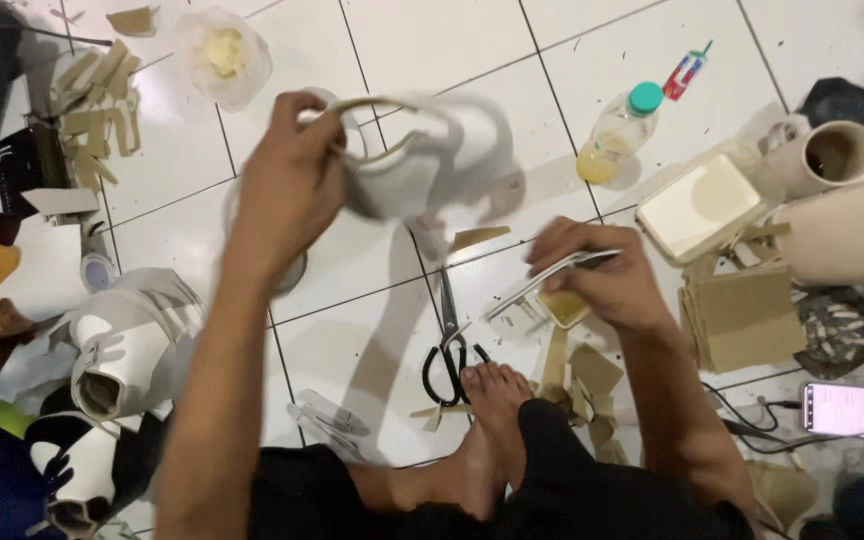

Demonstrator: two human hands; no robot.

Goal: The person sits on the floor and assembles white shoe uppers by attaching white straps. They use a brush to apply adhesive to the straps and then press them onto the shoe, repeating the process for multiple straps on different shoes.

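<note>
A white shoe upper (422, 160) with a tan rim is held up above the tiled floor (372, 330) by the left hand (287, 185), the fingers clamped on its edge; a thin flat tool (542, 280) is gripped in the closed fingers of the right hand (602, 275), over a small tan piece (564, 306); black scissors (449, 350) lie on the floor between the arms, near a bare foot (492, 395); a bottle with a teal cap (620, 130) stands well apart.

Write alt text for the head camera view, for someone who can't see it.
Seen from above, a person sitting on a white tiled floor lifts a white shoe upper in the left hand, while the right hand holds a thin flat tool. Black scissors, a capped bottle and tan card pieces lie around.
</note>
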